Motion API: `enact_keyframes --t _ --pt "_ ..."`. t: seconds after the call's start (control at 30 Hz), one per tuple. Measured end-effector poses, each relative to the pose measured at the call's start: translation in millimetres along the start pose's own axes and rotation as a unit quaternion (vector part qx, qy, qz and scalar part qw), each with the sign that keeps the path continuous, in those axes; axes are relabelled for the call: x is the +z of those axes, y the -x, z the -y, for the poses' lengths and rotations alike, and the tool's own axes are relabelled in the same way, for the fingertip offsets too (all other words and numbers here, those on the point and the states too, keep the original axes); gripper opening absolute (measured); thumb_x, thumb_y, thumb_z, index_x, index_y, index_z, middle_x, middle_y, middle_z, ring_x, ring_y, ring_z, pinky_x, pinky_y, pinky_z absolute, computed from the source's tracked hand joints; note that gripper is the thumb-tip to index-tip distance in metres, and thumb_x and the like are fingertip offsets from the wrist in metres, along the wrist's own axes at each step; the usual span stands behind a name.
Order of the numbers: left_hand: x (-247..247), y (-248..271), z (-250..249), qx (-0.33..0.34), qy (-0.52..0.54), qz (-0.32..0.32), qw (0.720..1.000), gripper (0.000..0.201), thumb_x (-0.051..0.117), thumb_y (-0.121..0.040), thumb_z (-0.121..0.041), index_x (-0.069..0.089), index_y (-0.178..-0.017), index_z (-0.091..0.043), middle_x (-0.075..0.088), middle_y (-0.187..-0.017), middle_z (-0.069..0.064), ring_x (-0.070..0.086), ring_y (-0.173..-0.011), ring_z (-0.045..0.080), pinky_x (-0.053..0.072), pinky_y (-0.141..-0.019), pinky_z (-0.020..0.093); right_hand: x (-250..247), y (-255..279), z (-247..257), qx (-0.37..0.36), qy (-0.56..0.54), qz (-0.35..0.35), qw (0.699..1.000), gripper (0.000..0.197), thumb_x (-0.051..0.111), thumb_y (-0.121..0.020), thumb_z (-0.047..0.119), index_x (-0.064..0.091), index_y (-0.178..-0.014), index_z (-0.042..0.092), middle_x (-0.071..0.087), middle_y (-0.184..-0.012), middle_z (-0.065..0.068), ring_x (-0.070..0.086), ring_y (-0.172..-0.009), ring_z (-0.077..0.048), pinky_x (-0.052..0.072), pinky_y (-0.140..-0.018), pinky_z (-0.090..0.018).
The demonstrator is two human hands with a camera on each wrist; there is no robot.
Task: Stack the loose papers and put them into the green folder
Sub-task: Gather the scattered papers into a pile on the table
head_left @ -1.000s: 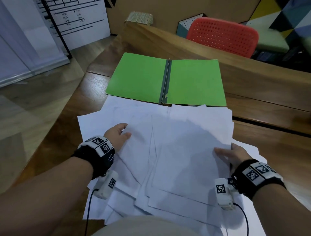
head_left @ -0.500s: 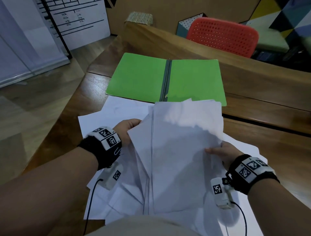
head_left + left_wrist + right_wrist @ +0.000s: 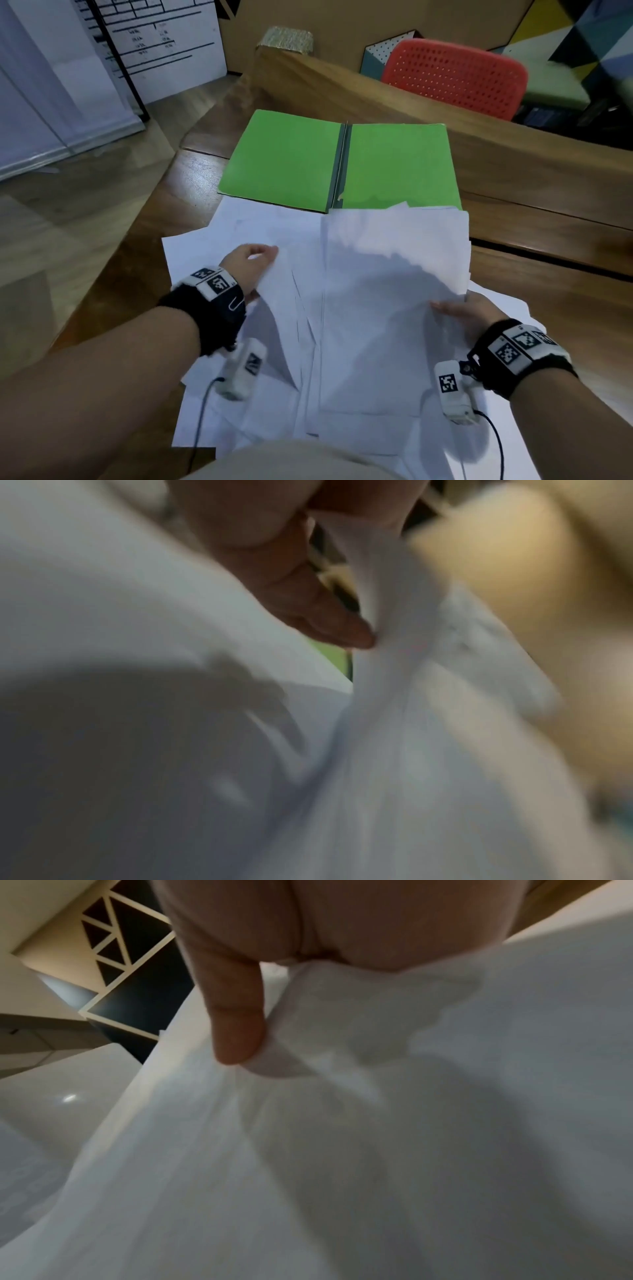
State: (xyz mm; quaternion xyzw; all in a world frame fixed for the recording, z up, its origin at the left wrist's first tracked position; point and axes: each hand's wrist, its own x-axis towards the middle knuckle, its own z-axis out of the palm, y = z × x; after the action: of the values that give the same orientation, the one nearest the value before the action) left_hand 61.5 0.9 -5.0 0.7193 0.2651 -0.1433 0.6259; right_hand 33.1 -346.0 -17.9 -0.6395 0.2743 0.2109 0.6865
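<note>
A bundle of white papers (image 3: 376,301) is held up off the table between both hands, its far edge near the folder. My left hand (image 3: 251,265) grips the bundle's left edge; in the left wrist view its thumb (image 3: 329,615) presses on the sheets (image 3: 411,723). My right hand (image 3: 459,313) pinches the right edge, thumb (image 3: 236,1020) on top of the paper (image 3: 377,1123). The green folder (image 3: 284,161) lies open and flat beyond the papers. More loose sheets (image 3: 212,253) lie spread on the table underneath.
The wooden table (image 3: 555,308) has a raised wooden ledge (image 3: 513,171) behind the folder. A red perforated chair (image 3: 452,75) stands beyond it. The floor (image 3: 68,222) drops off at the table's left edge. A whiteboard (image 3: 164,44) stands at the far left.
Both hands gathered sheets that lay flat a second ago, lifted them as a bundle, and the bundle now leans lower and further towards the folder.
</note>
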Motion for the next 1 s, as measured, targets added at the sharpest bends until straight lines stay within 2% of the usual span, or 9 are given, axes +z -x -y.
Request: enact_keyframes --t 0.07,0.17,0.3,0.47,0.6,0.8,0.83,0.93,1.0 --pt "4.0 6.3 4.9 -0.14 0.226 0.041 0.963 0.054 0.05 -0.076 -0.068 0.065 -0.076 -0.016 0.072 -0.066 0.01 0.066 -0.055 0.02 0.054 -0.061 0.03 0.9 -3.1 -5.0 -0.013 0.001 -0.031 0.999 0.026 0.07 -0.072 0.002 0.061 -0.096 -0.004 0.073 -0.065 -0.011 0.07 -0.057 -0.026 0.06 -0.058 -0.034" --pt "5.1 20.9 16.5 -0.202 0.249 0.132 0.938 0.07 0.046 -0.074 -0.071 0.071 -0.093 -0.008 0.074 -0.087 0.012 0.069 -0.074 0.023 0.056 -0.064 0.035 6.4 -5.5 -11.9 -0.033 0.023 -0.081 0.996 0.05 0.081 -0.063 0.013 0.062 -0.105 -0.006 0.07 -0.081 -0.017 0.067 -0.081 -0.037 0.053 -0.087 -0.051" --pt "21.0 25.7 39.1 -0.134 0.077 0.106 0.982 0.042 0.061 -0.086 -0.009 0.051 -0.126 -0.001 0.063 -0.115 0.022 0.067 -0.083 0.03 0.057 -0.075 0.042 15.4 -6.1 -21.4 -0.044 0.034 -0.098 0.994 0.05 0.083 -0.064 0.022 0.063 -0.102 -0.003 0.068 -0.09 -0.017 0.064 -0.085 -0.036 0.051 -0.087 -0.05" --pt "30.3 27.3 23.3 -0.006 -0.164 0.076 0.983 0.077 0.074 -0.073 -0.037 0.041 -0.135 -0.008 0.057 -0.13 0.014 0.057 -0.113 0.031 0.046 -0.085 0.031 18.8 -0.6 -17.0 -0.029 0.026 -0.005 0.999 0.084 0.092 -0.04 0.032 0.063 -0.108 -0.006 0.07 -0.097 -0.025 0.065 -0.095 -0.043 0.048 -0.094 -0.054" --pt "34.7 30.2 2.7 0.022 -0.202 0.078 0.976 0.058 0.075 -0.074 -0.028 0.047 -0.121 -0.012 0.063 -0.097 0.009 0.061 -0.08 0.032 0.044 -0.059 0.025 14.3 0.8 -15.4 -0.02 -0.002 0.064 0.998 0.101 0.094 -0.01 0.032 0.064 -0.098 -0.007 0.073 -0.086 -0.021 0.071 -0.076 -0.035 0.059 -0.071 -0.041" --pt "36.0 21.1 -1.9 0.022 -0.06 0.178 0.982 0.039 0.081 -0.045 -0.021 0.072 -0.081 -0.009 0.067 -0.095 0.031 0.062 -0.087 0.037 0.049 -0.086 0.054 14.9 7.1 -9.4 -0.053 -0.055 0.091 0.993 0.068 0.078 -0.049 0.005 0.057 -0.113 -0.003 0.074 -0.081 -0.011 0.072 -0.069 -0.025 0.059 -0.06 -0.034" --pt "35.0 21.5 -4.1 0.02 -0.043 0.187 0.981 0.035 0.078 -0.044 -0.017 0.072 -0.077 -0.008 0.068 -0.089 0.029 0.062 -0.08 0.032 0.052 -0.081 0.044 16.0 9.2 -9.0 -0.054 -0.052 0.089 0.993 0.071 0.082 -0.046 0.006 0.057 -0.112 -0.001 0.074 -0.083 -0.011 0.072 -0.07 -0.026 0.059 -0.062 -0.034" --pt "29.9 23.0 -16.1 0.064 -0.109 0.169 0.978 0.032 0.07 -0.062 -0.008 0.065 -0.094 -0.009 0.068 -0.084 0.012 0.067 -0.068 0.016 0.053 -0.064 0.019 19.4 8.6 -12.3 -0.032 -0.005 0.044 0.998 0.073 0.091 -0.041 0.013 0.061 -0.107 -0.002 0.072 -0.09 -0.019 0.07 -0.079 -0.035 0.058 -0.074 -0.043" --pt "23.1 17.1 -19.9 0.101 -0.272 0.114 0.95 0.047 0.065 -0.073 -0.014 0.055 -0.119 -0.017 0.062 -0.118 0.01 0.064 -0.101 0.023 0.049 -0.087 0.027 24.6 5.3 -12.2 -0.03 0.069 -0.056 0.996 0.041 0.075 -0.065 -0.003 0.062 -0.104 -0.003 0.069 -0.095 -0.022 0.066 -0.086 -0.038 0.054 -0.084 -0.048"
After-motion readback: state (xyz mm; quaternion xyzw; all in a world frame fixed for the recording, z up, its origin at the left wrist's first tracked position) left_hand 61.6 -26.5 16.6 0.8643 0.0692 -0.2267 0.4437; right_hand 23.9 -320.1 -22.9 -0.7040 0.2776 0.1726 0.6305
